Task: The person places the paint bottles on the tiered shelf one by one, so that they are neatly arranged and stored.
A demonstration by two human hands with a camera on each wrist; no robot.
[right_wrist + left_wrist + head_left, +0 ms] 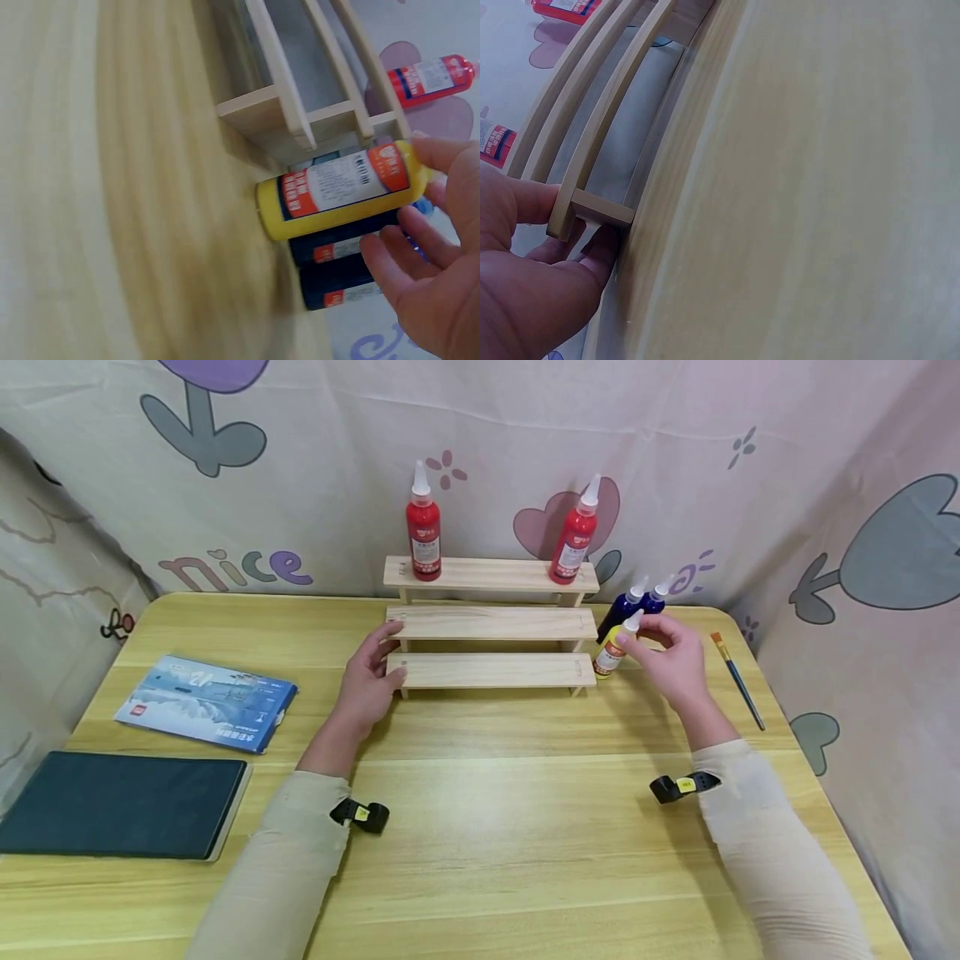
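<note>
**Yellow bottle (609, 656) pinched close beside the wooden rack (491, 670)**

The yellow bottle is just right of the rack's lowest tier, its base at or near the tabletop (487, 843); whether they touch I cannot tell. The fingers of the right hand (675, 660) pinch it near the neck, some spread off it. So high a hold could let the base swing and knock the rack or the two dark blue bottles (619, 612) close behind, by the rack's right end.

The left hand (366, 689) has its fingers gripping the rack's left end at the lower tiers. An uneven push there could rock it and topple the left red bottle (425, 539) or the right red bottle (572, 547), both standing on the top tier.

Farther right of the rack lies a paintbrush (738, 681). Well left of it are a flat blue box (206, 702) and, nearer the person, a dark book (123, 806). Patterned cloth (675, 460) hangs behind the rack, limiting room there.
</note>
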